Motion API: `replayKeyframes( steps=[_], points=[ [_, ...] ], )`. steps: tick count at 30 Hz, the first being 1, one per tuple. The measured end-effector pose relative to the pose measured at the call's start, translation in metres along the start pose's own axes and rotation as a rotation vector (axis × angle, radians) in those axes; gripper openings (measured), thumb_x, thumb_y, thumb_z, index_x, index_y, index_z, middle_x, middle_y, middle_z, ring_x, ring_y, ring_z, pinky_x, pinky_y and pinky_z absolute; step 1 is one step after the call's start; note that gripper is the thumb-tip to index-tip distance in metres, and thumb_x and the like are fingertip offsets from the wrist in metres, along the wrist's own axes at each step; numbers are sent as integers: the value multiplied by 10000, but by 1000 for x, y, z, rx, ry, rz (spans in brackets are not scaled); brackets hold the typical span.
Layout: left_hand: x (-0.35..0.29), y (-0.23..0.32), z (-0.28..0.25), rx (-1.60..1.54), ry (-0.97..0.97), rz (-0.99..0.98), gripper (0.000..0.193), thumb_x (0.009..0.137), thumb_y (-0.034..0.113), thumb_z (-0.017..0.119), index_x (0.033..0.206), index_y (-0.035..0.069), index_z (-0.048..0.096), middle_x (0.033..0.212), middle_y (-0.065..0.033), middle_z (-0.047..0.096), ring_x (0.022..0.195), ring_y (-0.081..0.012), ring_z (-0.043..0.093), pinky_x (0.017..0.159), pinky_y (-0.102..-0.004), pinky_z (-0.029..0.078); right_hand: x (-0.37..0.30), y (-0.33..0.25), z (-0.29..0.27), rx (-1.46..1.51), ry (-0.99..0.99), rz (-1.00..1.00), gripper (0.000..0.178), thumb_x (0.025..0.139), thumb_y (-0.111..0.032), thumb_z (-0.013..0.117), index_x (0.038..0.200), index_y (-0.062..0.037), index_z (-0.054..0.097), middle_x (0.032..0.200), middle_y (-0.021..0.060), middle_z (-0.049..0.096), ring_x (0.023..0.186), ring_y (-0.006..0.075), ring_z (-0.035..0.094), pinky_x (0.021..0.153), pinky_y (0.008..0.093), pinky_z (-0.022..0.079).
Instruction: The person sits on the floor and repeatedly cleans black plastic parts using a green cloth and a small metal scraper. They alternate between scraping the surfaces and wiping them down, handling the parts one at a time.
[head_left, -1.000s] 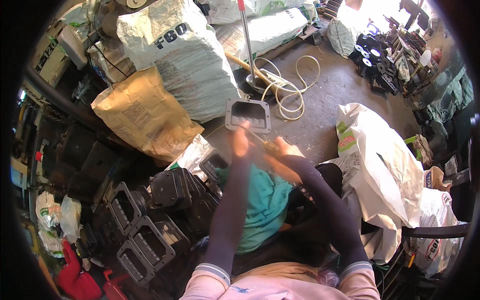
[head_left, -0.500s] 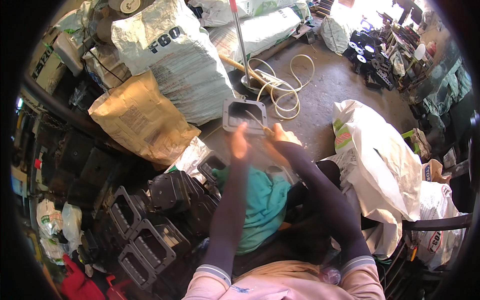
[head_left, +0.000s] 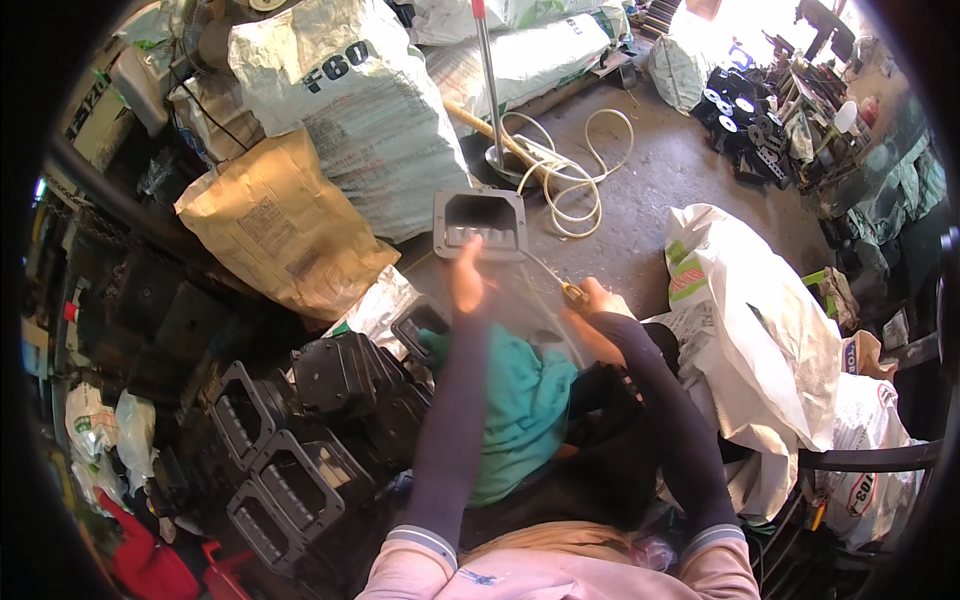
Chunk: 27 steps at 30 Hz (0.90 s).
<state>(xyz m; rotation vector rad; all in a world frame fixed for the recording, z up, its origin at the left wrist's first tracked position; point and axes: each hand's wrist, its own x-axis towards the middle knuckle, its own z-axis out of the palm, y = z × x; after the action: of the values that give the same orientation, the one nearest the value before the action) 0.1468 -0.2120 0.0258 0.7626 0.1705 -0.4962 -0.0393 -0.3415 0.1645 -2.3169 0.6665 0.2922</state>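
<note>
My left hand [head_left: 467, 280] grips a dark grey plastic housing [head_left: 441, 228] by its near edge, thumb at the opening. The housing is held out in front of me, its rectangular mouth facing up toward me. My right hand [head_left: 603, 300], off to the right and nearer to me, is closed around the yellowish handle of a thin-bladed knife [head_left: 573, 292]. Its slim blade points toward the housing's lower right corner; whether the tip touches it I cannot tell. A teal cloth [head_left: 525, 420] lies across my lap, below my forearms.
Similar housings [head_left: 300, 480] are stacked at my left. A brown paper sack [head_left: 285, 225] and a large white sack [head_left: 390, 140] stand ahead left. A cream hose [head_left: 578, 215] lies coiled on the floor near a red-topped pole [head_left: 487, 80]. More white sacking [head_left: 750, 320] is at my right.
My right hand has drawn the knife back from the housing's opening, to the right and toward me. The housing in my left hand has shifted slightly left.
</note>
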Motion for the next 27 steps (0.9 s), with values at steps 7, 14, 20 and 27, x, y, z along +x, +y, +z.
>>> replayKeyframes(
  steps=[7, 14, 20, 27],
  points=[
    [-9, 3, 9, -11, -96, -53, 471, 948, 339, 703, 1294, 63, 544, 1198, -94, 625, 1104, -252, 619, 938, -422, 529, 9, -17, 7, 118, 11, -121, 549, 874, -376, 683, 1266, -16, 547, 1104, 258, 684, 1010, 382, 677, 871, 442, 523],
    [-16, 1, 13, -92, -249, -75, 597, 883, 458, 751, 1287, 72, 541, 1188, -80, 628, 1092, -233, 619, 938, -404, 527, 34, -22, -4, 612, -210, -71, 432, 898, -217, 680, 1253, 1, 566, 853, 63, 641, 674, 96, 593, 566, 274, 491],
    [-11, -10, 14, -89, -242, -35, 520, 927, 427, 701, 1274, 72, 548, 1168, -68, 638, 1044, -211, 638, 877, -363, 548, 43, -33, -5, 536, -148, -169, 392, 901, -213, 671, 1218, -11, 562, 782, 54, 616, 570, 99, 566, 506, 289, 477],
    [-9, -14, 18, -62, -184, 138, 471, 1005, 301, 635, 1382, 52, 500, 1207, -65, 632, 1094, -162, 611, 875, -303, 527, 47, -38, -9, 386, -53, -92, 455, 892, -314, 674, 1212, -17, 546, 773, 125, 630, 550, 187, 624, 505, 362, 529]
  ],
)
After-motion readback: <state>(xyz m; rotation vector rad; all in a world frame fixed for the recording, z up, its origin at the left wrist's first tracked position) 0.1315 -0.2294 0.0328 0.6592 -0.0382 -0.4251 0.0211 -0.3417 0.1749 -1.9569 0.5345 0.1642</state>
